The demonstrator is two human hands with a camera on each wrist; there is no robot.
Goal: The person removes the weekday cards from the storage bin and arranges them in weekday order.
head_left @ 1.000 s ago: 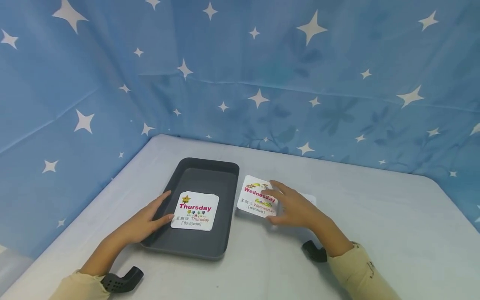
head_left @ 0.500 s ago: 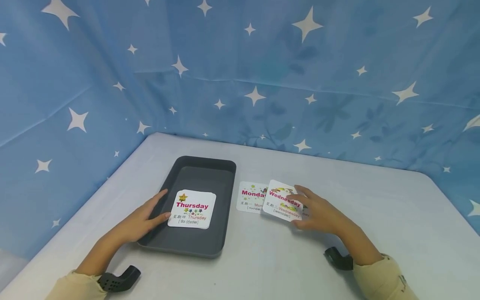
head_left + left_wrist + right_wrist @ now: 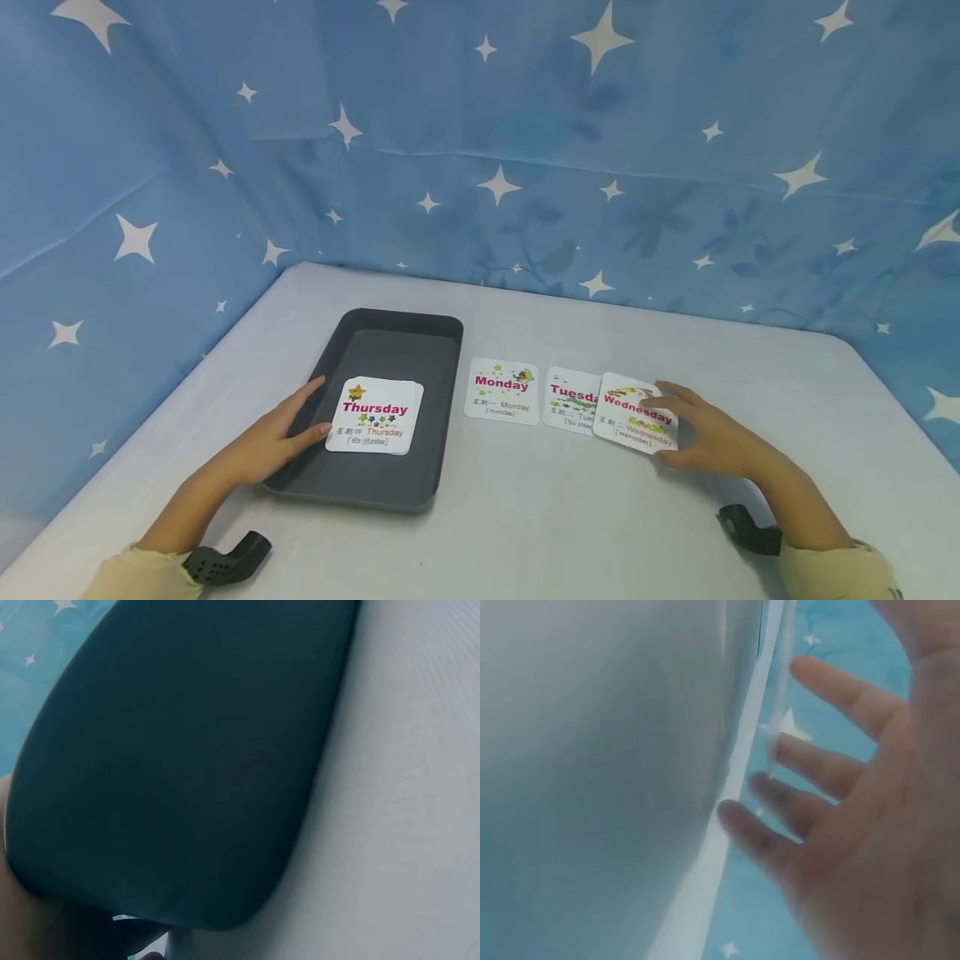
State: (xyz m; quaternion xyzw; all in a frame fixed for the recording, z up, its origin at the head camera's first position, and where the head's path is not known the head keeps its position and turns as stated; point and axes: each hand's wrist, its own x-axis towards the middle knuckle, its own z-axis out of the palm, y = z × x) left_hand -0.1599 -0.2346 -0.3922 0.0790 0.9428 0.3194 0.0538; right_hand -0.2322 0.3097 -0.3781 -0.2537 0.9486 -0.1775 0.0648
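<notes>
A white flashcard printed "Wednesday" point(image 3: 637, 414) is tilted above the table, gripped along its right side by my right hand point(image 3: 712, 433) between thumb and fingers. It overlaps the right part of the "Tuesday" card point(image 3: 567, 400). Left of that lies the "Monday" card point(image 3: 501, 392), flat on the cloth. My left hand point(image 3: 273, 437) rests at the left rim of a dark grey tray point(image 3: 431, 467), fingers spread, thumb tip close to the "Thursday" card point(image 3: 375, 417) on top of a small stack inside. The right wrist view shows the card edge-on at the fingertips point(image 3: 784, 746).
A white cloth covers the table point(image 3: 570, 517). Behind and to the left hangs a blue curtain point(image 3: 420, 100) with white stars. Black curved wrist mounts point(image 3: 232, 560) stick out near both sleeves.
My right hand has moved right with the Wednesday card, past Monday and over Tuesday, so both lower cards now show. The left hand stays at the tray, and the head view shifts slightly.
</notes>
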